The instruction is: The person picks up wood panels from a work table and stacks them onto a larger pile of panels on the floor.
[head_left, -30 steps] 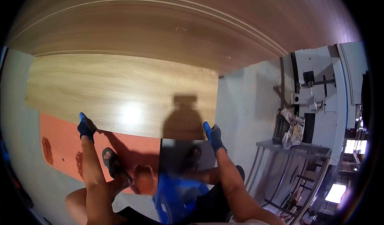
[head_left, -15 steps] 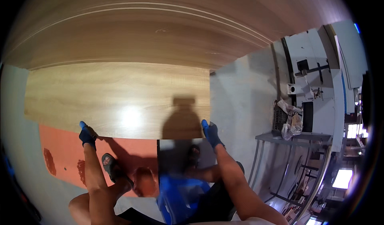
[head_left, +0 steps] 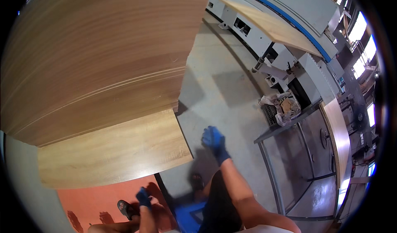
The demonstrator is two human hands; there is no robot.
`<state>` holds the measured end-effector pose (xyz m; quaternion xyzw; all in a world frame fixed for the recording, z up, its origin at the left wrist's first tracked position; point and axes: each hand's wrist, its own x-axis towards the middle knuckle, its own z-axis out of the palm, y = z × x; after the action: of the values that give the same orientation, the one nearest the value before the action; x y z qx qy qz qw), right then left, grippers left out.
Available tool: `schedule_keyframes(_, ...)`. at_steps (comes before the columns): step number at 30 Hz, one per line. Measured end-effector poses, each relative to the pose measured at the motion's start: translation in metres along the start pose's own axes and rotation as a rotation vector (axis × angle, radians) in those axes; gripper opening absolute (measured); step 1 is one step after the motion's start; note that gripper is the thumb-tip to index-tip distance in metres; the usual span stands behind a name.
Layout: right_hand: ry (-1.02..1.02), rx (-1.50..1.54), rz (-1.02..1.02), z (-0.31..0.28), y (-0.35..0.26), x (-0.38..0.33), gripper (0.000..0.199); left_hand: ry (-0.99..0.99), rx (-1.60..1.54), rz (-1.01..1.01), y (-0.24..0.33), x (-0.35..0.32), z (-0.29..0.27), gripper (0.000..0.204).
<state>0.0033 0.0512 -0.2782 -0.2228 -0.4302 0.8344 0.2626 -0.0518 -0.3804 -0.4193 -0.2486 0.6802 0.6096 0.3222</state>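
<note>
A light wood-grain board (head_left: 111, 148) lies flat in front of me. Behind it rise stacked brownish wood-grain panels (head_left: 103, 55). My right hand (head_left: 214, 141), in a blue glove, is over the grey floor to the right of the board. Its fingers are loosely bent and apart from the board, with nothing in them. My left hand (head_left: 144, 197), also gloved in blue, hangs just off the board's near edge, above an orange-red panel (head_left: 91, 202). It is small and blurred, so its fingers cannot be made out.
At the right stands a grey metal frame table (head_left: 271, 134) beside a long white machine (head_left: 285, 63). A pale board (head_left: 273, 24) sticks out from the machine. A crate with plastic wrapping (head_left: 285, 109) is beside the table. A blue stool (head_left: 190, 214) is beneath me.
Both hands have come off the board's near edge; the right is now over the floor. My view has swung right, showing more of the machine and the table.
</note>
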Motion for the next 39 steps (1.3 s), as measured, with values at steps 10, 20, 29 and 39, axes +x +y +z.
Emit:
schedule_keyframes(10,0.023,0.467,-0.291,0.053,-0.323,-0.04,0.064,-0.398,0.022,-0.155,0.042,-0.134,0.108,0.029)
schedule_keyframes(20,-0.043,0.428,-0.428,0.04,-0.395,-0.04,0.043,-0.738,-0.074,0.171,0.206,-0.231,0.215,0.035)
schedule_keyframes(29,0.137,0.256,-0.29,-0.029,-0.407,-0.124,0.034,-1.403,-0.011,0.188,0.303,-0.398,0.377,0.067)
schedule_keyframes(39,0.222,-0.466,-0.748,-0.088,-0.375,-0.166,0.045,-1.216,-0.097,0.436,0.273,-0.438,0.46,0.046)
